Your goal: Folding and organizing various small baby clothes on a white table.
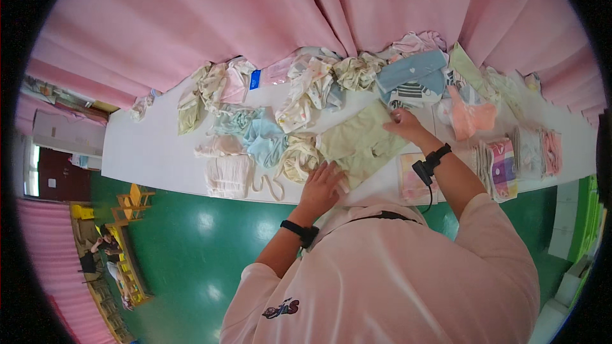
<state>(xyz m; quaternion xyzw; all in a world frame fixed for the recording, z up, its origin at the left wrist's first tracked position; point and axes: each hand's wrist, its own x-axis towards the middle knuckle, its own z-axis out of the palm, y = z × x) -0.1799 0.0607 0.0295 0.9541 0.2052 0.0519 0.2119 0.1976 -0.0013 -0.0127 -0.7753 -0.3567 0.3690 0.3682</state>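
Observation:
A pale green garment (360, 143) lies spread on the white table right before me. My left hand (323, 186) rests on its near left edge, fingers stretched out and apart. At its far right edge, my right hand (403, 124) has its fingers bent together on the cloth. Beside the left hand sits a crumpled cream garment (298, 158) with a loose strap hanging toward the table's front. Light blue clothing (262, 139) is bunched farther left. A folded white ruffled piece (227, 176) lies near the front edge.
Rumpled clothes line the back beneath a pink curtain (255, 13), including a folded blue garment (413, 71) and a peach one (472, 118). Folded stacks, one with a purple checked cloth (502, 164), stand at the right. A person (111, 251) is by shelving across the green floor (185, 236).

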